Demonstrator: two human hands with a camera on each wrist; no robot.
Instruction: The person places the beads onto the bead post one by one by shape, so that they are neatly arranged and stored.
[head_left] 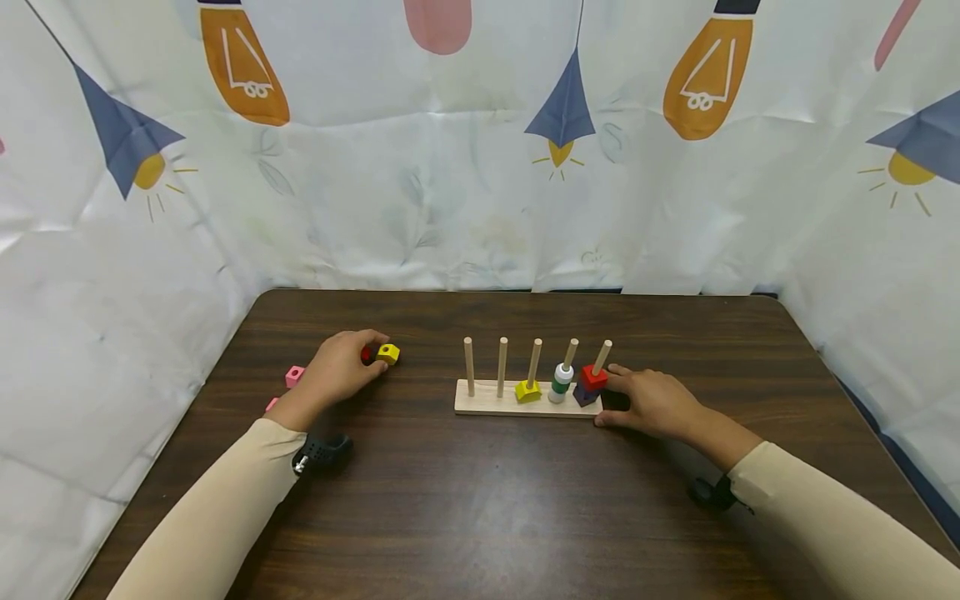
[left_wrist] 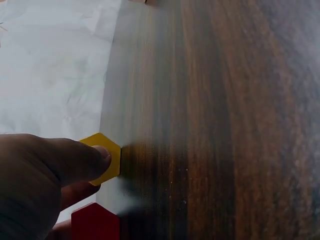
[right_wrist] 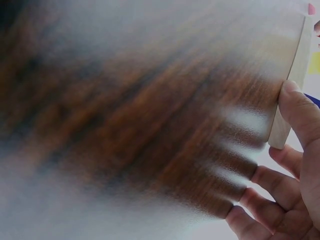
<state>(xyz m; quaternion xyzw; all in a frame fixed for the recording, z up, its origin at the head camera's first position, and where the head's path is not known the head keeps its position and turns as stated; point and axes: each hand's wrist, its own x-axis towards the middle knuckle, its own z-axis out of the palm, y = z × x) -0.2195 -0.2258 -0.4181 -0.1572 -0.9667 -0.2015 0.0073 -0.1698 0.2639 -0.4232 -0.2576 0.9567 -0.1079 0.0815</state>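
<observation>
My left hand pinches a yellow hexagonal block between thumb and fingers, over the left part of the table. In the left wrist view the thumb lies across the face of that block, and a red hexagonal block sits right beside it. On the other side, my right hand grips the right end of a wooden peg stand, thumb at the front edge. Its third peg carries a yellow block, the fourth white and green beads, the fifth a red block over a dark purple one.
Pink blocks lie near the left forearm, one partly hidden by the wrist. Two pegs at the stand's left, such as the first peg, are bare. A patterned white curtain hangs behind the brown table.
</observation>
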